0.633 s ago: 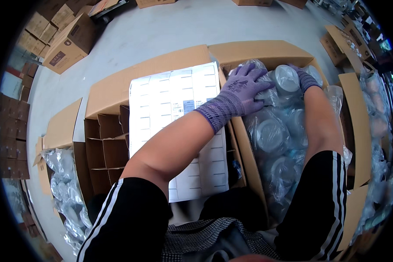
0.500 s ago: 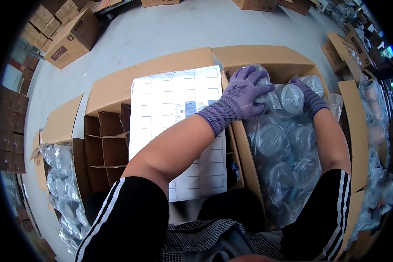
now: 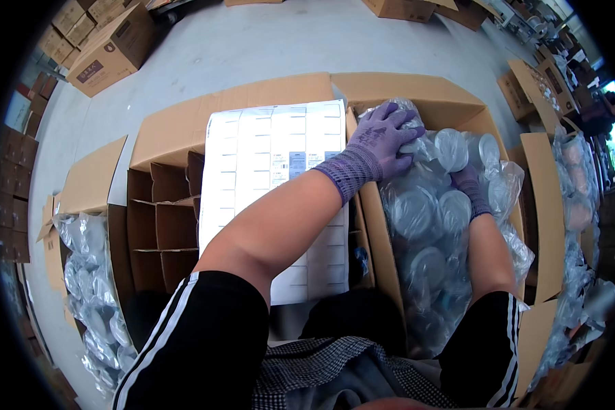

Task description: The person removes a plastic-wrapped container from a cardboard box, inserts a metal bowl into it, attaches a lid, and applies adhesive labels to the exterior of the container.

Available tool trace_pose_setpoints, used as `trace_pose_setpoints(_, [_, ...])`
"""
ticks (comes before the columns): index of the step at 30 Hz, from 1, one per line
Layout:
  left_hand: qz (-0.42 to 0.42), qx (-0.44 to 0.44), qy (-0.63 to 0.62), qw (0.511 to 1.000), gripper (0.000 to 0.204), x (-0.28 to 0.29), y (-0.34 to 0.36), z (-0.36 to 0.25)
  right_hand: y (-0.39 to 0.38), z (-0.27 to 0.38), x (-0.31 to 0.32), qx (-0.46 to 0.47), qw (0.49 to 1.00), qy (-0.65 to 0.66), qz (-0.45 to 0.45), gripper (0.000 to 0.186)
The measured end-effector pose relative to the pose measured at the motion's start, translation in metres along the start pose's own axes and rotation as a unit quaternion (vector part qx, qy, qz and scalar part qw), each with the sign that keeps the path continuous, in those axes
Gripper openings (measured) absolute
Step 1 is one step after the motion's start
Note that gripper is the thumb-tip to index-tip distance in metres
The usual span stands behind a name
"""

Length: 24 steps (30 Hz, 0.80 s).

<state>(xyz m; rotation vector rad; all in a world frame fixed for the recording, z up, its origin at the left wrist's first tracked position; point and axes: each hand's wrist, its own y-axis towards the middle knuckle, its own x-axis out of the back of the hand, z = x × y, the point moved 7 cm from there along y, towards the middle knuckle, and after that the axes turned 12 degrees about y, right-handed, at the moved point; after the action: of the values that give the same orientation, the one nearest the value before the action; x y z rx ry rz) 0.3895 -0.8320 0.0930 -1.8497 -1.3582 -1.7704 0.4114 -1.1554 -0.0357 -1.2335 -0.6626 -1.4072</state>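
Note:
Inside the open cardboard box (image 3: 379,236) on the right lie several clear, round containers (image 3: 413,208) in thin plastic bags. My left hand (image 3: 383,142), in a purple knit glove, grips a bagged clear container (image 3: 427,150) near the box's far left corner, its fingers curled over the wrap. Wearing the same kind of glove, my right hand (image 3: 469,188) is sunk between the bagged containers on the right side. Its fingers are hidden by a container and plastic, so their hold does not show. Loose film (image 3: 516,249) bulges up beside my right forearm.
A printed white sheet (image 3: 242,198) lies over the neighbouring box, whose brown cardboard dividers (image 3: 174,229) form compartments. More bagged containers fill a box (image 3: 96,273) at far left and lie at far right (image 3: 574,219). A closed carton (image 3: 109,58) stands on the grey floor.
My right hand has moved nearer and slightly left, from the box's far right corner down among the containers. My left hand stays at the far left corner, shifted slightly. Film has risen on the right.

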Motion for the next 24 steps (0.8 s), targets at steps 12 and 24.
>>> trace_pose_setpoints(12, [-0.012,-0.002,0.035,0.999,0.054,0.004,-0.005,0.003,0.004,0.004,-0.007,-0.005,0.992,0.120,0.023,0.053])
trace_pose_setpoints(24, [0.145,0.027,0.078,0.986,0.047,-0.012,0.006,0.000,-0.022,0.040,0.045,-0.038,0.929,0.360,0.077,0.056])
